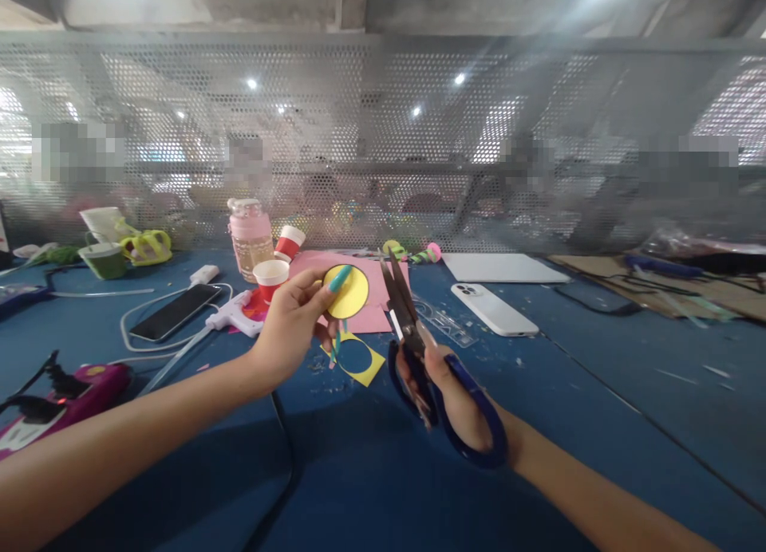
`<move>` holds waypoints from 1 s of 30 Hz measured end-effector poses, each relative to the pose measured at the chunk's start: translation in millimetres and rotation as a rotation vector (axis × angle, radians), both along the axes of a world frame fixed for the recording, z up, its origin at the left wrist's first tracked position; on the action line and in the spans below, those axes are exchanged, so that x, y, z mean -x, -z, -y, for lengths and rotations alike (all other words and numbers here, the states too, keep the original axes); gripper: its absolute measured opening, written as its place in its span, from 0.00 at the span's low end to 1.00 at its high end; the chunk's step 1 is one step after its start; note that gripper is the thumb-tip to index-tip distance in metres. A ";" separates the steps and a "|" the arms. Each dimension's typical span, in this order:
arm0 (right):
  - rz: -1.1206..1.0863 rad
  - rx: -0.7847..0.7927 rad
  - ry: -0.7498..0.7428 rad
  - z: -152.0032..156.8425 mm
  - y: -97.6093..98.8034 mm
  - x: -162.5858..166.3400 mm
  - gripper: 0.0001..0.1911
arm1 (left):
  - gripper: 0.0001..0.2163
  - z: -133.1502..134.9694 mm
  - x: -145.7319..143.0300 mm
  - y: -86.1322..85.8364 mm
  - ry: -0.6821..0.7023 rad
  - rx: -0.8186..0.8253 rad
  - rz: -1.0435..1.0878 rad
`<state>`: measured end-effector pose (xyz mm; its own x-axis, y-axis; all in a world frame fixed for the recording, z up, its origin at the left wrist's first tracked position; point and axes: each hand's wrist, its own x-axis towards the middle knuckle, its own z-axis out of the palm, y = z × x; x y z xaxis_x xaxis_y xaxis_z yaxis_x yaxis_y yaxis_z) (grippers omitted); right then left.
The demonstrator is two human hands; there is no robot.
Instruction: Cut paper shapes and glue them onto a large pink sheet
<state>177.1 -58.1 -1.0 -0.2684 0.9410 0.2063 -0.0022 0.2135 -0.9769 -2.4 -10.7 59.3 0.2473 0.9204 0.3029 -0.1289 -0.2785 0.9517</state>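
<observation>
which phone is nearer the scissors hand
The white phone, camera side up, just past the right hand; the black phone, screen up, lies left of the left hand.

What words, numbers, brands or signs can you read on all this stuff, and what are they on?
None: I can't read any word, number, brand or sign here.
Pink bottle: any marks are too blurred to read.
Clear plastic strip: any markings are too small to read.
White phone: no readable logo.
Yellow circle in the left hand: no writing visible.
Scissors in the right hand: no readable label.

Blue table under pink paper, white phone, dark phone.
</observation>
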 end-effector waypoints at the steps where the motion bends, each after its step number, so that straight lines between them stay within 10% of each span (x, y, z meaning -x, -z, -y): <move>1: -0.001 0.000 -0.006 -0.4 0.5 -0.5 0.29 | 0.12 0.3 0.2 -0.1 -0.005 -0.011 -0.016; 22: -0.056 0.157 0.051 4.3 -16.6 11.2 0.21 | 0.12 8.6 -5.9 9.2 -0.050 -0.150 -0.236; 30: -0.119 0.027 0.057 -4.4 -5.2 10.0 0.16 | 0.12 8.0 -11.0 13.5 0.010 0.137 -0.094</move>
